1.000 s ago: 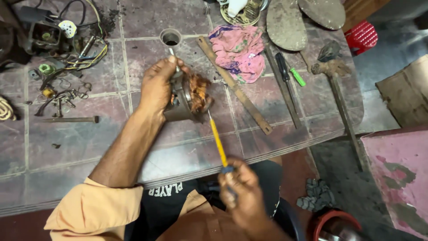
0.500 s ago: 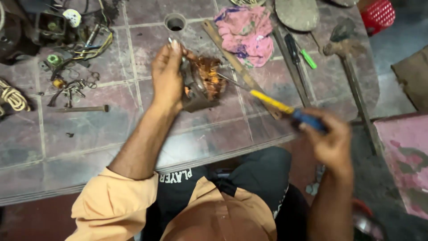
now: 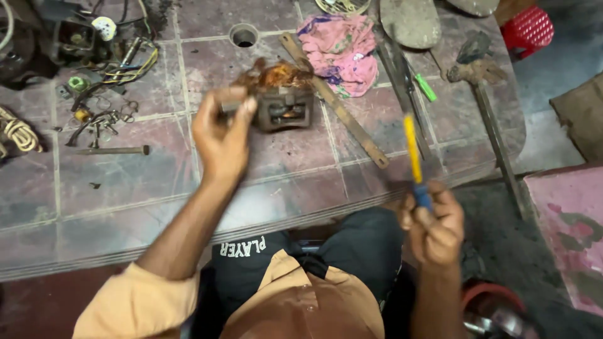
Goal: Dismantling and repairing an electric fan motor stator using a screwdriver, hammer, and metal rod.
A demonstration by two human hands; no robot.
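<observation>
motor stator (image 3: 282, 100) within left hand (image 3: 220, 135) grip

The left hand (image 3: 220, 135) grips the near end of a small motor stator (image 3: 279, 100) with coppery windings, lifted over the tiled table (image 3: 125, 194). The right hand (image 3: 435, 226) is closed around the blue handle of a yellow-shafted screwdriver (image 3: 413, 157), held apart from the stator. A pink cloth (image 3: 342, 50), a wooden strip (image 3: 336, 103) and a hammer (image 3: 483, 107) lie beyond.
</observation>
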